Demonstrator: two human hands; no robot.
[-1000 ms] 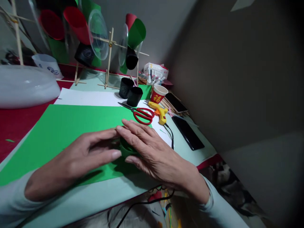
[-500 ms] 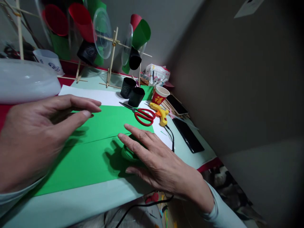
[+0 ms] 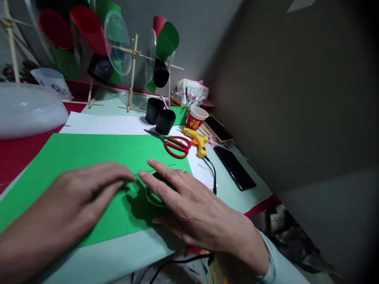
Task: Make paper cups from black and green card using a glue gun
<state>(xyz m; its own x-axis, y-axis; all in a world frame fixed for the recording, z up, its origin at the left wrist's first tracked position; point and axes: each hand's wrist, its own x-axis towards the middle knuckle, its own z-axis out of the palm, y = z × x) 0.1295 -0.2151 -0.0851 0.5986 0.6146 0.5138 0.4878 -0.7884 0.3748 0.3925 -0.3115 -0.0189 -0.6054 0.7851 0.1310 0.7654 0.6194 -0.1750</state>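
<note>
My left hand [image 3: 97, 191] is low over a green sheet [image 3: 79, 150], somewhat blurred. Its thumb and fingertips come together near a thin dark line on the sheet; whether anything is pinched there I cannot make out. My right hand [image 3: 189, 201] spreads over a small green cup-like ring [image 3: 152, 198], fingers stretched out and thumb apart on the near side. Much of the ring is hidden under the palm. Beyond the hands lie red-handled scissors [image 3: 177, 146], partly on the sheet, blades pointing left.
A yellow glue gun [image 3: 199, 142] with a black cord, a red paper cup [image 3: 195, 118] and a phone [image 3: 233, 167] are at the right. Two black cups [image 3: 165, 121] stand behind the scissors. Stick frames [image 3: 132, 75] carrying coloured cups rise at the back; a translucent rounded object [image 3: 29, 110] is left.
My left hand has moved down and right, its fingertips now close to the right hand. The right hand keeps its pose over the green ring. The view has shifted slightly.
</note>
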